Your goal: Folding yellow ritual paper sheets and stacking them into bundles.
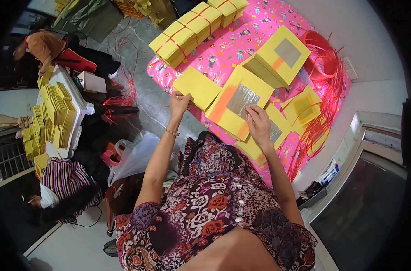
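My left hand (180, 103) is closed on the near-left corner of a flat yellow paper sheet (197, 89); whether more sheets lie under it I cannot tell. To its right is a stack of yellow paper (258, 86) with an orange band and a silver foil square (243, 100) on top. The fingers of my right hand (259, 125) are bent and drawn together at the foil's right edge. What they pinch, if anything, is too small to make out. Another thick foil-topped stack (284, 55) leans behind, and more foil paper (277, 131) lies partly under my right wrist.
Bundles of yellow paper tied with red string (183, 38) line the far edge of the pink patterned table cover (232, 54). Loose red strings (320, 104) spill at the right. Leftward, two people (49, 47) work beside a white table (77, 97) piled with yellow paper. A plastic bag (135, 156) stands nearby.
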Tool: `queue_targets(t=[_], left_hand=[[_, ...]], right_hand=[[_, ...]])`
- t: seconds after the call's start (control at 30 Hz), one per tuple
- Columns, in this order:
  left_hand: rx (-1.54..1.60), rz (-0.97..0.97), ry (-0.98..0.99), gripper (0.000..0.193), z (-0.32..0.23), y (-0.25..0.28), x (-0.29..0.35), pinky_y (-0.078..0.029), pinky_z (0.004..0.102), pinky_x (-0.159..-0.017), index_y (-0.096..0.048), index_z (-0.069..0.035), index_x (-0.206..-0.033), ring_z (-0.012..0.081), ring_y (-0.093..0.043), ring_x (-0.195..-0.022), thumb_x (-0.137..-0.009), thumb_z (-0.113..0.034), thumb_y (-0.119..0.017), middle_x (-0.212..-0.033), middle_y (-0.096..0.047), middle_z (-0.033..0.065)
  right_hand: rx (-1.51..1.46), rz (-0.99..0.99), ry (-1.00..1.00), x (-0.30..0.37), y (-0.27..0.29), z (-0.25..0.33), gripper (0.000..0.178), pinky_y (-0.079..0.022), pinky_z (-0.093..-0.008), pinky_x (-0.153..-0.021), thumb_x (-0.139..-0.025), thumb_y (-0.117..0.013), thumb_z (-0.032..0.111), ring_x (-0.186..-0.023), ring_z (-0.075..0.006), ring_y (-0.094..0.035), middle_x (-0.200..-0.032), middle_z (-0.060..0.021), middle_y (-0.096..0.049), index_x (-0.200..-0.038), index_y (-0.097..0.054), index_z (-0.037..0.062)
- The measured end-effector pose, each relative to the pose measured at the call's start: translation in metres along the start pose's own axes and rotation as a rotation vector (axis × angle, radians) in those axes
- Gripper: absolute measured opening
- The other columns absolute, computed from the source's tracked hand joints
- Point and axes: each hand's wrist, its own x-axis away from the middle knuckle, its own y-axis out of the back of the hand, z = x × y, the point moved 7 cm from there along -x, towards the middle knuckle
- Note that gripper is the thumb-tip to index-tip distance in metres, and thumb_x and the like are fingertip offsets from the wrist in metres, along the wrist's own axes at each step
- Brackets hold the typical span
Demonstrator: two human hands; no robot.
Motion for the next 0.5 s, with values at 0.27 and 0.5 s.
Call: queue_targets(t=[0.27, 0.5], left_hand=[[-0.082, -0.179, -0.128, 0.046, 0.031, 0.015, -0.017, -0.052, 0.0304, -0.058, -0.054, 0.002, -0.100, 0.0146, -0.060, -0.065, -0.072, -0.024, -0.079, -0.076, -0.063, 0.0044], [-0.188, -0.154, -0.209, 0.060, 0.016, 0.017, -0.011, -0.056, 0.0283, -0.053, -0.036, 0.004, -0.119, 0.0141, -0.062, -0.063, -0.082, -0.016, -0.078, -0.080, -0.061, 0.0092]], right_hand=[[-0.039, 0.006, -0.018, 0.004, 0.013, 0.012, 0.028, -0.052, -0.0405, -0.088, -0.087, -0.062, 0.001, -0.104, -0.0327, -0.062, -0.113, -0.0148, -0.063, -0.115, -0.066, 0.0047], [-0.086, 0.097, -0.025, 0.011, 0.020, 0.035, 0.034, -0.052, -0.0412, -0.085, -0.080, -0.071, 0.009, -0.100, -0.0321, -0.062, -0.108, -0.0131, -0.063, -0.114, -0.066, 0.0036]])
